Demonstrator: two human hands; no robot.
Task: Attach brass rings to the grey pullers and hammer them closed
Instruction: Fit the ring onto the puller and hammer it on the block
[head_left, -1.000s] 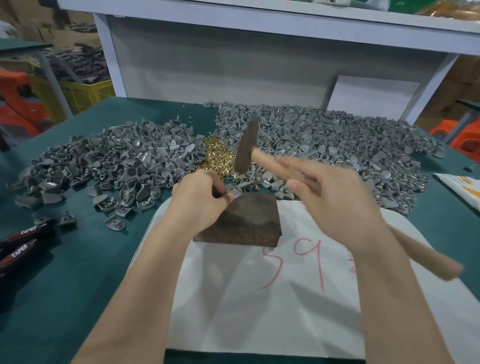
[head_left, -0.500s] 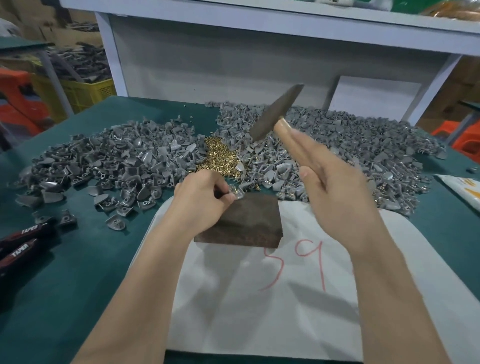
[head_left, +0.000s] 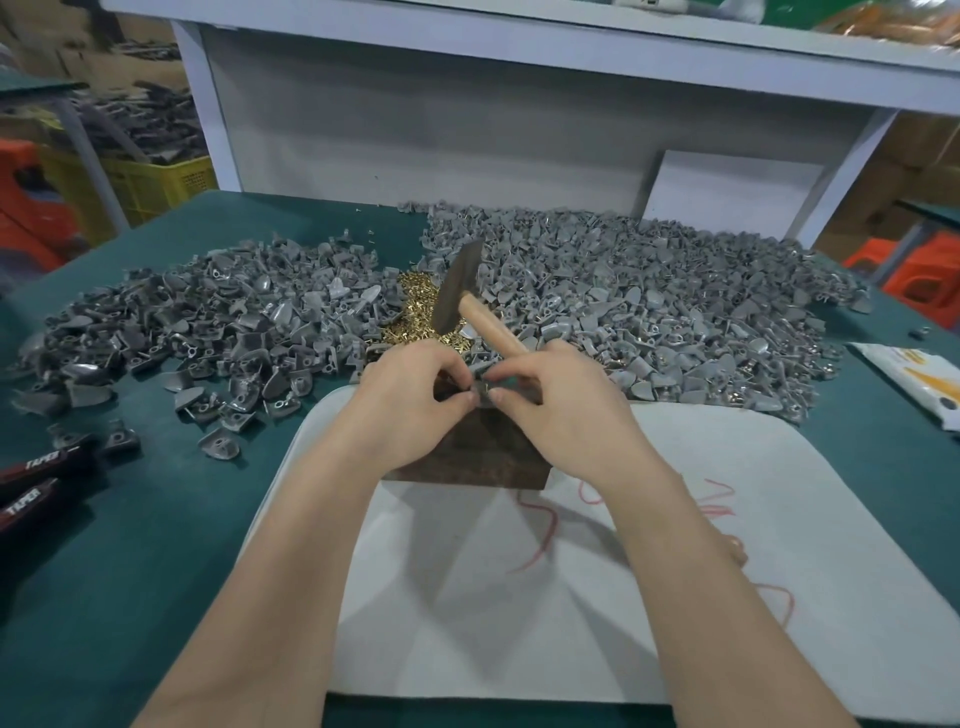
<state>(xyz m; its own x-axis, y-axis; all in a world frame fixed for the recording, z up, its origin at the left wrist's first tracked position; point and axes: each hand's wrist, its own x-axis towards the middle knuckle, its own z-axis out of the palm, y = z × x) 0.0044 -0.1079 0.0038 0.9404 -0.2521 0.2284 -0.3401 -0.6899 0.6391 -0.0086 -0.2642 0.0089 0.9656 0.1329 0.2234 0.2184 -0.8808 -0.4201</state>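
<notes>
Over the dark metal block (head_left: 467, 460) my two hands meet. My left hand (head_left: 410, 400) pinches a small grey puller (head_left: 483, 391) carrying a brass ring at the block's far edge. My right hand (head_left: 561, 410) pinches the same piece with thumb and forefinger while the hammer (head_left: 460, 291) stays tucked in its palm. The hammer's head points up and away over the heap of brass rings (head_left: 415, 312). Loose grey pullers lie in a left heap (head_left: 208, 322) and a larger right heap (head_left: 649, 291).
The block sits on a white mat (head_left: 519, 597) with red writing, on a green table. Black-handled pliers (head_left: 31, 478) lie at the left edge and a white packet (head_left: 914, 379) at the right. A white shelf frame (head_left: 519, 130) stands behind the heaps.
My right hand, which had the hammer raised, has come down to the block and now pinches the puller together with my left hand. The hammer head has dropped lower.
</notes>
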